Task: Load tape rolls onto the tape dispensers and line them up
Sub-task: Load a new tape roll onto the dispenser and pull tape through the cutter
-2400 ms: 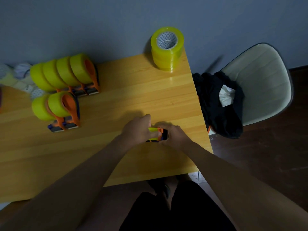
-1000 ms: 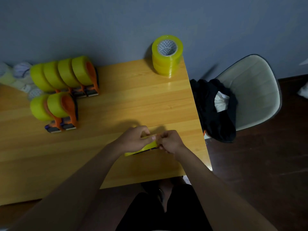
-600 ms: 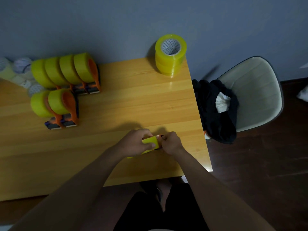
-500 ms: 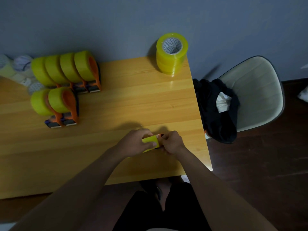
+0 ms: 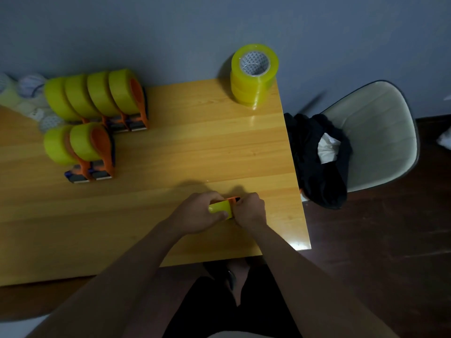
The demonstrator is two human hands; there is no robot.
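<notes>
No text, brand, number or sign can be read. The core of the top roll in the tape stack (image 5: 254, 76) at the far right corner of the table (image 5: 195, 147) bears a dark printed pattern, too small to read.

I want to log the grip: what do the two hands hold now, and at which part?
Both hold one orange plastic tape dispenser carrying a yellow tape roll: left hand around the roll, right hand on the dispenser's right end.
</notes>
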